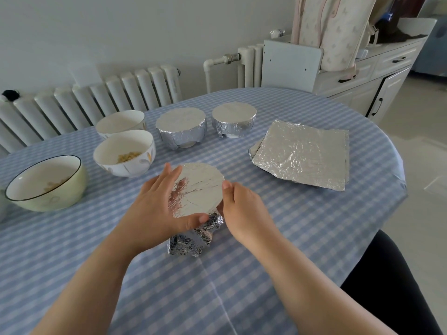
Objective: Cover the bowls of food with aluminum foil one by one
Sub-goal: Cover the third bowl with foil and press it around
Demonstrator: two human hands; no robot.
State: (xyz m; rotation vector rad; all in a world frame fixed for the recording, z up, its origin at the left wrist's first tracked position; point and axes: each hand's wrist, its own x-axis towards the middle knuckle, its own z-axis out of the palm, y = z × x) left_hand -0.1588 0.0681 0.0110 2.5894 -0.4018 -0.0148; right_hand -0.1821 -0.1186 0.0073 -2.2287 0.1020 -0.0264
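Note:
A bowl wrapped in foil (199, 187) stands at the table's middle, between my hands. My left hand (157, 204) lies along its left side, fingers straight up the rim and thumb under the near edge. My right hand (242, 209) presses the foil against its right side, fingers hidden behind the bowl. A loose foil flap (191, 240) hangs down in front. Two foil-covered bowls (181, 128) (234, 119) stand further back. Three uncovered bowls sit at the left: a white one (124, 153) with yellow food, another white one (121, 123) behind it, a green one (46, 183).
A stack of foil sheets (302, 154) lies at the right on the blue checked tablecloth (217, 298). A radiator (96, 100) runs along the wall behind the table. A white cabinet (362, 76) stands at the back right.

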